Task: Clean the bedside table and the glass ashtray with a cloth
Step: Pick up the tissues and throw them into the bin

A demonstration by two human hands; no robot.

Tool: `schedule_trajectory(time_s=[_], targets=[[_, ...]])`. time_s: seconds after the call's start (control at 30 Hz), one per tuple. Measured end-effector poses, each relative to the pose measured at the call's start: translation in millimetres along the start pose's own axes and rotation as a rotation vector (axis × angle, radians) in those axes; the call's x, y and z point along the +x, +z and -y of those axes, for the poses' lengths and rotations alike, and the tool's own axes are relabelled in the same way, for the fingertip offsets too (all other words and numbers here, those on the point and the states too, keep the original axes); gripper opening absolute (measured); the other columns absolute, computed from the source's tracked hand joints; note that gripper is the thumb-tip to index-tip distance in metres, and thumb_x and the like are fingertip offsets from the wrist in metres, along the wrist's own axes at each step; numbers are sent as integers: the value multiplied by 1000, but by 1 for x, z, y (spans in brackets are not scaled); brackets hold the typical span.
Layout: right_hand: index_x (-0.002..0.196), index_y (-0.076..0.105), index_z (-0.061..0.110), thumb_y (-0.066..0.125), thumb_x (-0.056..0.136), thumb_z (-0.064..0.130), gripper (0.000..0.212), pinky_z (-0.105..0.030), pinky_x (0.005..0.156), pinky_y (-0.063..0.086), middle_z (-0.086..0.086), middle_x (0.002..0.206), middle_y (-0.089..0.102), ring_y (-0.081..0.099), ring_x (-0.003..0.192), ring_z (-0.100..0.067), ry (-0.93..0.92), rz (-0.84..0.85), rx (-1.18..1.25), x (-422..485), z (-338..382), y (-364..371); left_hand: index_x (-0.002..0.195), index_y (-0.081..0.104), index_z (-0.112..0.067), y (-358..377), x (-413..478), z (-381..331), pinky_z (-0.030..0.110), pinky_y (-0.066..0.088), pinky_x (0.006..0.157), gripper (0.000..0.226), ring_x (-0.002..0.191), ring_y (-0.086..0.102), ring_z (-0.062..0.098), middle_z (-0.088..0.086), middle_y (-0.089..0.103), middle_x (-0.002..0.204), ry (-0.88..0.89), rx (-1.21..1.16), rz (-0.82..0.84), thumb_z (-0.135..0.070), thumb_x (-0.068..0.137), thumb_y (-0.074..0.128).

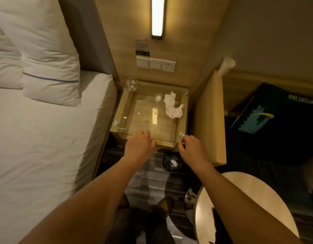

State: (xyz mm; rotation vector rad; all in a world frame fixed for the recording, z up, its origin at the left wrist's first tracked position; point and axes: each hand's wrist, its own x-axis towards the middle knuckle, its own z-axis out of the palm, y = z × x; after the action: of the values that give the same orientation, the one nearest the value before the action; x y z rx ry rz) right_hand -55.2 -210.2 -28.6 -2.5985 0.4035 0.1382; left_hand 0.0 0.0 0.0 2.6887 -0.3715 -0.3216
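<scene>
Hovering over the front edge of the bedside table are two bare hands. The left hand has its fingers curled under with nothing visible in them. The right hand brings thumb and forefinger close together, and whether they pinch anything cannot be told. On the table's glass top lies one crumpled white cloth toward the right rear, apart from both hands. One glass ashtray sits at the back left corner. Three metal studs show at the corners of the glass. On the wall above are one lit strip lamp, two switch plates and one socket; the small notice above them is too blurred to read. One dark bin stands on the floor below the hands. Two white pillows lie on the bed. At right, a dark bag bears upside-down lettering ending in "INN".
</scene>
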Motion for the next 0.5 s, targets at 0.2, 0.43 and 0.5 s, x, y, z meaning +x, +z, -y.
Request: schedule_trajectory(time_s=[0.2, 0.43, 0.5], targets=[[87, 60, 27, 54, 99, 32, 14, -45, 66, 59, 10, 85, 55, 57, 75, -13, 79, 48, 36, 68, -14, 40, 105, 65, -7, 58, 84, 23, 48, 54, 80, 33, 91, 61, 32, 11, 65, 100, -37, 52, -11, -37, 100, 53], [108, 69, 18, 55, 101, 32, 21, -33, 67, 49, 2, 102, 63, 61, 89, -17, 143, 32, 33, 153, -56, 130, 125, 61, -10, 174, 187, 74, 45, 46, 96, 49, 115, 58, 28, 10, 64, 123, -5, 38, -17, -48, 97, 49], [112, 69, 15, 54, 102, 33, 26, -32, 69, 48, -2, 108, 65, 61, 92, -18, 164, 21, 33, 174, -64, 153, 134, 57, -8, 206, 209, 89, 46, 42, 107, 57, 130, 53, 31, 13, 59, 138, 48, 42, 4, -49, 96, 48]])
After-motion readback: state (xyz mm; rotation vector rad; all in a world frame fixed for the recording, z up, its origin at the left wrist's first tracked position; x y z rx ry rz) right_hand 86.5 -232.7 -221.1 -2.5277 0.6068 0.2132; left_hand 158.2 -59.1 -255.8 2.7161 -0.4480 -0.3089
